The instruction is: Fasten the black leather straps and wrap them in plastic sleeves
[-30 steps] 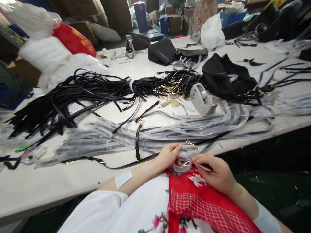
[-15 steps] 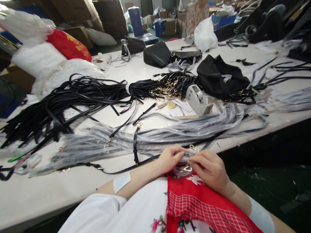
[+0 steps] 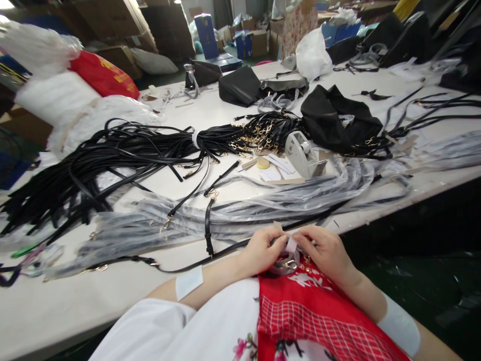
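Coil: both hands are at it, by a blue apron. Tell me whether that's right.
Not quite: the apron is red, not blue, as the head view shows. The left hand and right hand are indeed at the coil, by the apron.

Single head-worn camera; faces forward, down; left hand (image 3: 262, 250), right hand (image 3: 327, 251) close; table (image 3: 93, 301) beyond.

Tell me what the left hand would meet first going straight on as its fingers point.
The left hand would likely meet the pale strip first, if not touching it already, with the right hand just beyond; depth there is unclear.
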Tool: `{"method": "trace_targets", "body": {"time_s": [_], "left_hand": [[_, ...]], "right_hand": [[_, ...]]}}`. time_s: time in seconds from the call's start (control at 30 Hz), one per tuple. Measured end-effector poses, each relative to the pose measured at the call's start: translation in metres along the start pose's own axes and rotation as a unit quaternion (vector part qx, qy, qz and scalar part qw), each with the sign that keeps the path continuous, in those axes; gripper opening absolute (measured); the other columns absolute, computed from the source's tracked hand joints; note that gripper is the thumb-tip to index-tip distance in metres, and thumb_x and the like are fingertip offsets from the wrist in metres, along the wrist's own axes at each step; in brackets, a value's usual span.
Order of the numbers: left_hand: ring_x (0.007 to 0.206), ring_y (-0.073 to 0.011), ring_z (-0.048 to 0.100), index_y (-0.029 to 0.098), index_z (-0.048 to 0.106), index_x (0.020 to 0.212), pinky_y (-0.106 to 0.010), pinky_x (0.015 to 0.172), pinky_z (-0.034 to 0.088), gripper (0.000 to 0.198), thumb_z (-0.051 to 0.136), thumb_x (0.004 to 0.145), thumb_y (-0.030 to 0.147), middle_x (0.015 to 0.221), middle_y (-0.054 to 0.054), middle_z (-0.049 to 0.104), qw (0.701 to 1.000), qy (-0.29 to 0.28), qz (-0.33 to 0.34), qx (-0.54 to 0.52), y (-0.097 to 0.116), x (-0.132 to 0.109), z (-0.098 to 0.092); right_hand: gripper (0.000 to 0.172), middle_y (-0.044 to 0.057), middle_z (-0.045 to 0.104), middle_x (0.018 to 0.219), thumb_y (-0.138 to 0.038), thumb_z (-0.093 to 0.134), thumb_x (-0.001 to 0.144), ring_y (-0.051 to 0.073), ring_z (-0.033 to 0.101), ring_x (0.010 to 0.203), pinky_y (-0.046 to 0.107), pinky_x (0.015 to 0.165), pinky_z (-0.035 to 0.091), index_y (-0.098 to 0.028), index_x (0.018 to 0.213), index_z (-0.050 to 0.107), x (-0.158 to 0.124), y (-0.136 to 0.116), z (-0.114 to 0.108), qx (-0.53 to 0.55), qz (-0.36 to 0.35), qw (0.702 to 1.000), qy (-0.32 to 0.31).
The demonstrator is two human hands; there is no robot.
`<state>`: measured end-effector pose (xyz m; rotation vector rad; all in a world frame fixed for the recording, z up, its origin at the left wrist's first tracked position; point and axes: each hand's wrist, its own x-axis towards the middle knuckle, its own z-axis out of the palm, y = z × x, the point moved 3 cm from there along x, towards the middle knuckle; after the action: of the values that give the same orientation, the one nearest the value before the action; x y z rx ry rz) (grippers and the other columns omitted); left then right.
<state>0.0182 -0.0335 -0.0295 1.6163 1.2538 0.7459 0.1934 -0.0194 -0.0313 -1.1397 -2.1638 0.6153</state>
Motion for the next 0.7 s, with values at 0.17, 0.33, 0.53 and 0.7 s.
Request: {"method": "trace_targets", "body": {"time_s": [0.17,0.33,0.53,0.7], "left_hand": [[0.069,-0.0149,0.059,0.015,0.071,0.078,-0.023,0.067,0.045,0.032,0.059,0.087,0.043,0.073,-0.003,0.069,1.000,0.003,-0.021,0.002,-0.002,0.003,0.004],[0.067,-0.0136,0.057,0.016,0.067,0.071,-0.023,0.066,0.044,0.031,0.060,0.087,0.041,0.070,-0.002,0.067,0.999,0.033,-0.015,-0.013,-0.005,0.004,0.008],[0.071,-0.0134,0.060,0.017,0.067,0.069,-0.023,0.074,0.045,0.032,0.057,0.090,0.040,0.074,-0.002,0.068,0.999,0.028,0.037,-0.022,0.002,0.005,0.008],[0.078,-0.0149,0.060,0.018,0.067,0.071,-0.025,0.079,0.046,0.027,0.058,0.089,0.037,0.079,-0.003,0.069,0.993,0.091,0.056,-0.050,0.002,0.013,0.013]], "right_hand": [[0.026,0.000,0.069,0.071,-0.040,0.057,0.092,0.017,0.063,0.066,0.026,0.061,0.043,-0.021,0.079,0.067,0.014,0.008,0.005,0.098,0.100,0.988,-0.066],[0.047,-0.001,0.061,0.055,-0.059,0.046,0.091,0.015,0.055,0.049,0.025,0.048,0.040,-0.019,0.072,0.062,0.019,0.030,0.018,0.281,0.244,0.920,-0.120],[0.040,0.001,0.063,0.065,-0.055,0.063,0.078,0.016,0.056,0.062,0.026,0.058,0.044,-0.017,0.067,0.062,0.024,0.032,0.045,0.336,0.241,0.897,-0.155],[0.040,0.001,0.060,0.067,-0.054,0.051,0.084,0.014,0.052,0.060,0.026,0.057,0.042,-0.017,0.074,0.061,0.040,0.028,0.041,0.342,0.235,0.898,-0.145]]}}
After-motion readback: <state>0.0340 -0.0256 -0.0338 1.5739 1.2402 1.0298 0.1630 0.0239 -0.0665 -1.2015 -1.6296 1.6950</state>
